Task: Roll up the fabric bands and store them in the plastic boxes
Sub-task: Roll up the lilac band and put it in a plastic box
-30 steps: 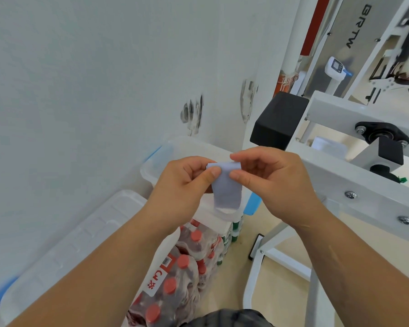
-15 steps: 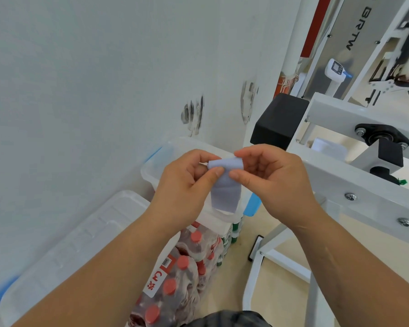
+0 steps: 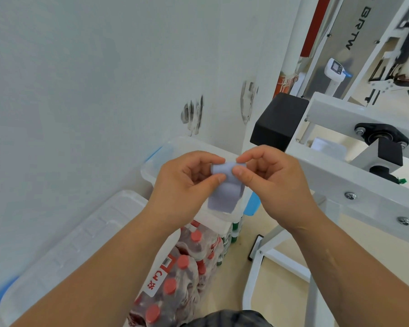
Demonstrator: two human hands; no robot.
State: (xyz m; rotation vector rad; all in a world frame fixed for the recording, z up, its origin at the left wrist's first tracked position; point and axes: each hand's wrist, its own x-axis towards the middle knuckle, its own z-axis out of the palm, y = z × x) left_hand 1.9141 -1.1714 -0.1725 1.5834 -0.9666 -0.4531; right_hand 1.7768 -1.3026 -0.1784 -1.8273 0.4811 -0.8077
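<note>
A pale lilac fabric band (image 3: 224,190), partly rolled at its top, is pinched between the curled fingers of the left hand (image 3: 187,185) and right hand (image 3: 272,182), above a clear plastic box (image 3: 165,154) against the wall.

Light: bright, even and diffuse, with no hard-edged shadows. I cannot tell the source.
Shadow: soft shade in the curl of my left hand (image 3: 187,182) and right hand (image 3: 276,185), and a faint one on the fabric band (image 3: 224,197) they pinch.
Glare: mild sheen on the white machine frame (image 3: 335,173) right of my fingers. The clear plastic box (image 3: 149,171) just beyond them looks washed out.
Focus: my fingers and the band are reasonably sharp.
Blur: the lidded box (image 3: 69,244) below-left of my fingers smears toward the corner.
Distortion: wide-angle. The frame lines lean, and my forearms swell toward the bottom edge.
</note>
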